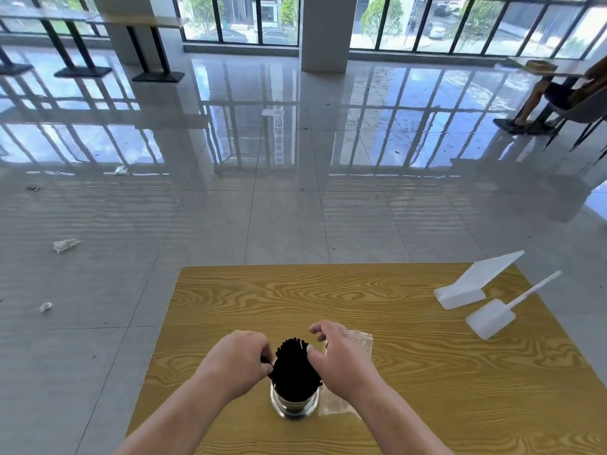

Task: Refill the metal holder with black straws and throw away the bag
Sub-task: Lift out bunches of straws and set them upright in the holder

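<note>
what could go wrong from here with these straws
The black straws fan out above the metal holder; the left hand pinches a few at the edge, so a tug could spill some or tip it.
The clear plastic bag lies loose beside the holder under the right hand and might get swept aside.

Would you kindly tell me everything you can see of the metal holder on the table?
The metal holder is a round, shiny, steel-looking cup with a flared base. It stands upright on the wood-grain table, near the person. It is filled with black straws that fan out above its rim, hiding the inside. The left hand pinches straws on its left; the right hand has its thumb against the bundle. A clear bag lies flat beside it on the right.
</note>
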The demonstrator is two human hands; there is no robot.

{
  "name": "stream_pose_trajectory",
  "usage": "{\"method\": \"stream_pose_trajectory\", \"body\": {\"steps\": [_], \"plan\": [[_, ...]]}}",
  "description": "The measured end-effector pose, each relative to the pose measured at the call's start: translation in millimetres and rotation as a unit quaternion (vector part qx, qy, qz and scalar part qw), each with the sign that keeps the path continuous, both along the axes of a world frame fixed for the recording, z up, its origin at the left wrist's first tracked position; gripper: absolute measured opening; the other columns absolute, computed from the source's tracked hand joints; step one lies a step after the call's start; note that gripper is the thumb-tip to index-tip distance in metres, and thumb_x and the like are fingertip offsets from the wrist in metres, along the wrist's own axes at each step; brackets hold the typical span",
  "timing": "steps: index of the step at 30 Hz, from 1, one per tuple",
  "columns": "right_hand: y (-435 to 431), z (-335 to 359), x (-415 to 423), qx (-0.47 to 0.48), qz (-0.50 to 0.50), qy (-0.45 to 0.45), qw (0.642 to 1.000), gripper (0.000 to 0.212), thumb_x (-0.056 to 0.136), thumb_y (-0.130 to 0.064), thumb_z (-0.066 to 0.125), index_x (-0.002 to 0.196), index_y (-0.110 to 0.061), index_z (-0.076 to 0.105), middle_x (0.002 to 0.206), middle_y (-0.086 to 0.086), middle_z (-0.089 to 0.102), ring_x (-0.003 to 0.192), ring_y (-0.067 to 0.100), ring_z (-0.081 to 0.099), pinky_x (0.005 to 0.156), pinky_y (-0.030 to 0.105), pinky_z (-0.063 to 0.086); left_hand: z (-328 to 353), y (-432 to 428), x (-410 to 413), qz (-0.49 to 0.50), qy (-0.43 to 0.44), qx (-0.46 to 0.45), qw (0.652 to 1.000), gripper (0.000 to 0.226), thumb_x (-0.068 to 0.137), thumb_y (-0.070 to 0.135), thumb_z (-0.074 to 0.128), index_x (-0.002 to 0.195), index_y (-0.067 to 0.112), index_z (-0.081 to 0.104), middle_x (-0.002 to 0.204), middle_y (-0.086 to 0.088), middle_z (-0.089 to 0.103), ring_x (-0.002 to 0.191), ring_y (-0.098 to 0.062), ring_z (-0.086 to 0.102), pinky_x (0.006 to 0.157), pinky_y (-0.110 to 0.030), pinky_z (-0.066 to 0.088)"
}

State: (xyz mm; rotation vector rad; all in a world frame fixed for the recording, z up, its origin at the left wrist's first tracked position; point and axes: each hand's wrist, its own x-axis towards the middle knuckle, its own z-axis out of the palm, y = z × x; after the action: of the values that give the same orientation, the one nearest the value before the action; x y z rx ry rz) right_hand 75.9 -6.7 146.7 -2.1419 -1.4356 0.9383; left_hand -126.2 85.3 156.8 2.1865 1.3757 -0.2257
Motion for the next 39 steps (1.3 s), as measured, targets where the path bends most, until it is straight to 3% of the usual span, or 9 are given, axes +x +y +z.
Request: {"method": "stream_pose_trajectory", "body": {"steps": [9,15,18,23,25,29,33,36,39], "plan": [[11,21,-16,0.019,0.059,0.018,0.998,0.037,0.093,-0.05,0.061,0.129,-0.044,0.063,0.121,-0.023,0.06,0.111,-0.003,0.056,0.09,0.018,0.045,55,14,5,-0.084,0.023,0.043,0.995,0.01,0.095,0.034,0.073,0.102,0.032,0.079,0.093,0.02,0.068,0.087,-0.002,0.062,0.069,-0.016,0.043],[12,33,-29,-0.016,0.112,0.053,0.992,0.057,0.087,-0.057,0.072,0.14,-0.048,0.056,0.118,-0.03,0.056,0.113,0.003,0.061,0.101,0.029,0.055,113,23,8,-0.093,0.011,0.09,0.991,0.003,0.092,0.033,0.075,0.091,0.034,0.077,0.081,0.022,0.064,0.076,0.002,0.06,0.06,-0.013,0.037],[11,33,-34,-0.018,0.111,0.072,0.991,0.041,0.088,-0.061,0.069,0.127,-0.05,0.058,0.109,-0.026,0.066,0.102,0.003,0.066,0.092,0.032,0.059,136,26,9,-0.089,-0.008,0.1,0.991,0.006,0.089,0.036,0.078,0.083,0.037,0.076,0.076,0.023,0.067,0.073,0.005,0.062,0.059,-0.013,0.038],[10,36,-36,0.024,0.052,0.132,0.99,0.017,0.1,-0.054,0.054,0.102,-0.041,0.065,0.082,-0.013,0.072,0.072,0.004,0.061,0.078,0.043,0.058,145,34,10,-0.047,-0.131,0.079,0.987,0.008,0.084,0.035,0.084,0.081,0.037,0.076,0.074,0.028,0.074,0.066,0.007,0.069,0.056,-0.015,0.048],[9,41,-36,0.039,0.026,0.18,0.983,0.016,0.103,-0.047,0.052,0.1,-0.039,0.066,0.081,-0.01,0.074,0.074,0.008,0.064,0.082,0.047,0.057,139,37,12,0.022,-0.252,-0.005,0.967,0.016,0.086,0.022,0.087,0.083,0.034,0.077,0.068,0.012,0.077,0.058,-0.003,0.072,0.058,-0.021,0.056],[5,55,-32,0.018,-0.011,0.34,0.94,0.023,0.103,-0.041,0.055,0.096,-0.029,0.074,0.078,0.007,0.072,0.071,0.025,0.071,0.082,0.053,0.059,121,36,18,0.169,-0.42,-0.14,0.88,0.04,0.081,0.032,0.094,0.113,0.027,0.071,0.081,-0.001,0.073,0.063,-0.012,0.071,0.058,-0.026,0.06],[-2,68,-22,-0.024,-0.018,0.559,0.828,0.028,0.107,-0.032,0.06,0.112,-0.007,0.072,0.083,0.018,0.071,0.071,0.033,0.073,0.076,0.044,0.061,100,23,27,0.148,-0.341,-0.198,0.907,0.071,0.067,0.074,0.089,0.118,0.028,0.07,0.096,-0.006,0.075,0.074,-0.009,0.069,0.061,-0.02,0.055],[-7,73,-15,-0.028,0.008,0.649,0.76,0.027,0.109,-0.025,0.058,0.118,-0.003,0.07,0.087,0.019,0.072,0.076,0.034,0.075,0.076,0.044,0.062,92,12,39,0.128,-0.388,-0.31,0.858,0.062,0.075,0.062,0.09,0.1,0.006,0.08,0.09,-0.011,0.072,0.078,-0.026,0.059,0.065,-0.024,0.05],[-9,74,-11,-0.026,0.012,0.671,0.741,0.029,0.108,-0.023,0.058,0.123,0.0,0.066,0.094,0.022,0.074,0.079,0.034,0.077,0.079,0.046,0.062,91,4,47,0.161,-0.439,-0.322,0.823,0.036,0.08,0.039,0.086,0.094,0.006,0.085,0.094,-0.016,0.08,0.081,-0.024,0.072,0.067,-0.024,0.059]]}}
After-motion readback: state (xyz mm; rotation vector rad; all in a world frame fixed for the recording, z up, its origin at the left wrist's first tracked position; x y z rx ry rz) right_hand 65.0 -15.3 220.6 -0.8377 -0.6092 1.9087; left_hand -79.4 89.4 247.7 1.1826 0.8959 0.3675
